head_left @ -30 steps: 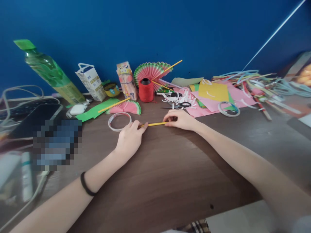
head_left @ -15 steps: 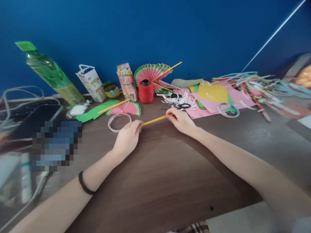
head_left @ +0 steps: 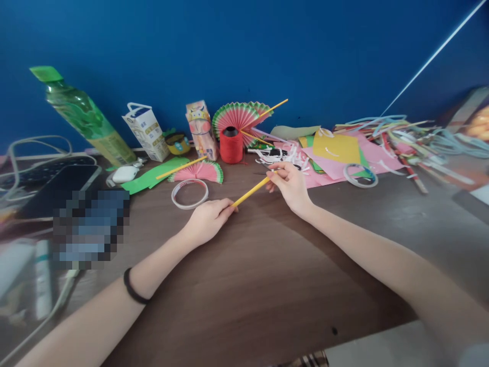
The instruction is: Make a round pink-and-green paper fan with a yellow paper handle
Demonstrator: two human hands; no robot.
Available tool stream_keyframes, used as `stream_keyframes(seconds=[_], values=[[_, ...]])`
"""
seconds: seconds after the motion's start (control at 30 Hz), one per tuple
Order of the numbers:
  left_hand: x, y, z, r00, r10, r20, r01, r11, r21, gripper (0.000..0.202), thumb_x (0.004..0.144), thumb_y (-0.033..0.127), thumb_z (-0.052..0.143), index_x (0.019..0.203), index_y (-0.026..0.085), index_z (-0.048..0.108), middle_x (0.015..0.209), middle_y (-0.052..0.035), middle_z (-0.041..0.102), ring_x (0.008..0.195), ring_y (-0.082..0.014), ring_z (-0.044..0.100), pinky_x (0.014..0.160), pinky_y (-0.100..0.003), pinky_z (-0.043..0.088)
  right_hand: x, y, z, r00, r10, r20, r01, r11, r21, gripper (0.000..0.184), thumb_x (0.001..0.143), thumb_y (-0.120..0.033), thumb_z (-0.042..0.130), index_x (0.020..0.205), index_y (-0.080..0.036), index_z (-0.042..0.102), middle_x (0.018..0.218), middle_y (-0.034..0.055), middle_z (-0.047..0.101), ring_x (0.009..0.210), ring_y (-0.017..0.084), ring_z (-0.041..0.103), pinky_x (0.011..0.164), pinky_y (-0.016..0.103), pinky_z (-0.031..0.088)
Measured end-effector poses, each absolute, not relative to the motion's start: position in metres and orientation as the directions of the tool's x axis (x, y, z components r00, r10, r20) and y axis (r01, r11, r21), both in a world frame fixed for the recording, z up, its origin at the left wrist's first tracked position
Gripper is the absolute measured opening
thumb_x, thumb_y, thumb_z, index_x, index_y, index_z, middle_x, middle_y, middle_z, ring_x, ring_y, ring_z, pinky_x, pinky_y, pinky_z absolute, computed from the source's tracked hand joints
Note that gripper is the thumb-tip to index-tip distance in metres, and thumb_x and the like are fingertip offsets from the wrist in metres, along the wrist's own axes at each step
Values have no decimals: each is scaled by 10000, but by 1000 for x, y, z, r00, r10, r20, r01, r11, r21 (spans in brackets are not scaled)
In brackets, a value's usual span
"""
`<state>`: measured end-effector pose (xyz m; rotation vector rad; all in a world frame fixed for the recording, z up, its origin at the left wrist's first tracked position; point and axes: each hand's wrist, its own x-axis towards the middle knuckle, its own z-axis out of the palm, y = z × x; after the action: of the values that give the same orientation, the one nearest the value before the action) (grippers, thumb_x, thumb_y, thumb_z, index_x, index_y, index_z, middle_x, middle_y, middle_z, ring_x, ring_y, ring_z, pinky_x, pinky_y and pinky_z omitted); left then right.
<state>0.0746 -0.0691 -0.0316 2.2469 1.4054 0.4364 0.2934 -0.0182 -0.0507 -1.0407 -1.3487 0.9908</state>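
Note:
A thin yellow stick (head_left: 252,191) slants up from lower left to upper right above the brown table (head_left: 267,285). My left hand (head_left: 208,220) rests on the table and pinches the stick's lower end with its fingertips. My right hand (head_left: 292,184) is raised and pinches the stick's upper end. A roll of clear tape (head_left: 190,194) lies just left of my left hand. A pink and green paper fan (head_left: 198,172) on a yellow stick lies behind the tape.
A red thread spool (head_left: 231,145), another paper fan (head_left: 239,114), scissors (head_left: 280,160), coloured paper sheets (head_left: 336,148), a second tape roll (head_left: 359,175) and paper strips (head_left: 412,135) fill the back right. A green bottle (head_left: 86,117), cartons (head_left: 147,131), cables and a phone stand left.
The stick lay flat on the table between both hands; my right hand has lifted its end up and back, so the stick now slants. My left hand shifted slightly right.

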Motion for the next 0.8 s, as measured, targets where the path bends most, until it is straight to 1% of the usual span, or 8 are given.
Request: stream_keyframes(seconds=[0.17, 0.3, 0.43, 0.5, 0.57, 0.63, 0.73, 0.8], values=[[74, -69, -33, 403, 915, 8, 758, -339, 557, 275, 871, 317, 359, 815, 203, 603, 538, 39, 542, 530, -129, 532, 594, -240, 426, 291, -20, -52, -66, 978, 196, -4, 196, -981, 454, 714, -503, 642, 1030, -182, 589, 726, 12, 674, 614, 153, 668, 606, 314, 569], [73, -68, -34, 412, 911, 31, 758, -362, 543, 254, 855, 299, 378, 798, 204, 606, 695, 11, 636, 647, -140, 583, 656, -248, 441, 291, -22, -53, -97, 977, 192, -38, 189, -981, 487, 714, -494, 652, 1074, -171, 598, 768, 33, 699, 666, 163, 681, 699, 349, 586], [73, -68, -35, 419, 907, 39, 762, -374, 528, 253, 859, 284, 377, 797, 199, 607, 759, -2, 660, 703, -148, 599, 688, -259, 444, 292, -21, -56, -108, 978, 178, -68, 171, -983, 462, 714, -506, 648, 1037, -178, 611, 769, 35, 704, 631, 157, 674, 708, 364, 584], [74, -69, -35, 431, 901, 50, 762, -393, 515, 260, 868, 298, 375, 800, 199, 605, 764, -5, 661, 716, -152, 602, 683, -262, 444, 292, -19, -57, -109, 977, 183, -45, 179, -983, 444, 711, -518, 645, 1004, -186, 619, 752, 30, 700, 625, 159, 672, 686, 357, 581], [74, -70, -36, 409, 907, 102, 779, -405, 479, 282, 887, 329, 357, 840, 198, 602, 757, -11, 654, 716, -160, 600, 664, -267, 444, 293, -16, -58, -101, 974, 202, 11, 204, -979, 410, 727, -523, 624, 955, -182, 626, 705, 24, 687, 601, 150, 659, 629, 324, 565], [73, -72, -36, 329, 915, 234, 830, -399, 391, 304, 907, 331, 324, 919, 189, 592, 763, -30, 645, 744, -178, 597, 674, -284, 445, 295, -14, -60, -65, 971, 231, 77, 236, -969, 375, 756, -516, 590, 901, -171, 619, 640, 12, 658, 553, 127, 625, 559, 276, 525], [71, -74, -34, 245, 864, 441, 932, -335, 138, 272, 887, 258, 349, 1023, 156, 562, 846, -85, 638, 857, -236, 580, 748, -351, 437, 298, -10, -62, -21, 966, 258, 176, 258, -950, 337, 789, -491, 548, 866, -167, 596, 604, -3, 617, 509, 101, 567, 504, 238, 458], [69, -74, -32, 262, 852, 453, 962, -270, -48, 249, 845, 234, 408, 1015, 125, 556, 918, -136, 617, 910, -288, 560, 759, -398, 426, 299, -8, -63, -31, 965, 262, 254, 261, -931, 310, 798, -468, 536, 853, -168, 588, 586, -10, 592, 498, 100, 542, 500, 238, 435]])
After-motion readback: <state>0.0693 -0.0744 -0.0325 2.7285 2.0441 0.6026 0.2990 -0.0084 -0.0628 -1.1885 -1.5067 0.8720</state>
